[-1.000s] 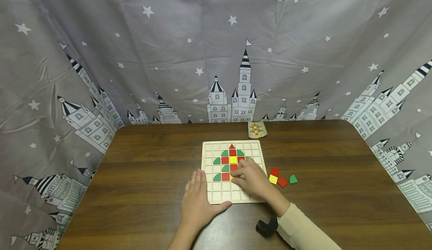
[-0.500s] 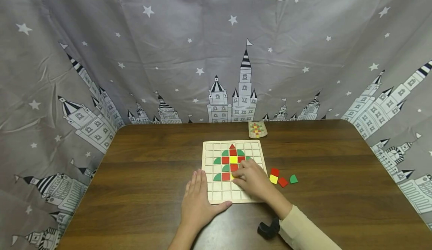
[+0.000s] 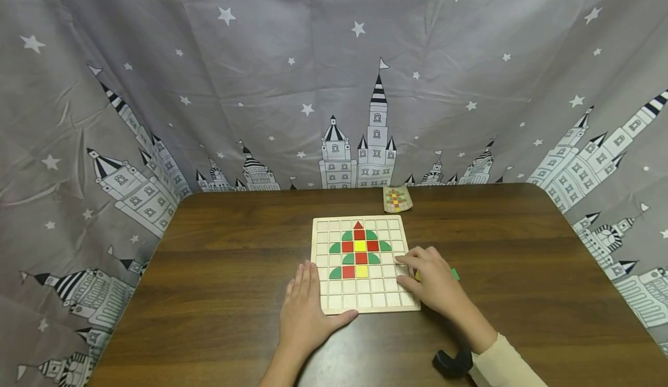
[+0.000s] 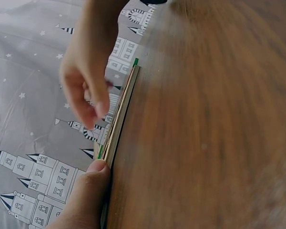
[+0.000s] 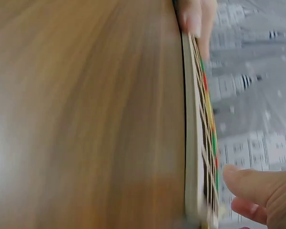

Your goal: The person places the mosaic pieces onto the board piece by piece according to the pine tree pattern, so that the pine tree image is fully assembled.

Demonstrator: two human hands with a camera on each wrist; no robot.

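Note:
A square wooden grid board point(image 3: 376, 301) lies on the table, bearing red, yellow and green tiles in a tree-like pattern with a red triangle point(image 3: 358, 225) on top. A yellow square tile point(image 3: 362, 271) sits in the lowest tiled row, right of a red square point(image 3: 348, 272). My left hand point(image 3: 307, 315) rests against the board's lower left corner, fingers straight along the left side, thumb along the near edge. Over the board's right edge is my right hand point(image 3: 433, 279), thumb and fingers apart with nothing between them. Behind it, loose tiles are mostly hidden; a green tile point(image 3: 456, 274) peeks out.
A small card point(image 3: 397, 199) printed with a similar tile pattern lies at the table's back edge. A black curved object point(image 3: 452, 365) sits by my right cuff. Behind the brown wooden table point(image 3: 229, 271) hangs a grey curtain point(image 3: 261, 85) with castles and stars.
My right hand has let go of the yellow tile in the lowest row and moved right, toward the loose tiles. The left hand stays in place.

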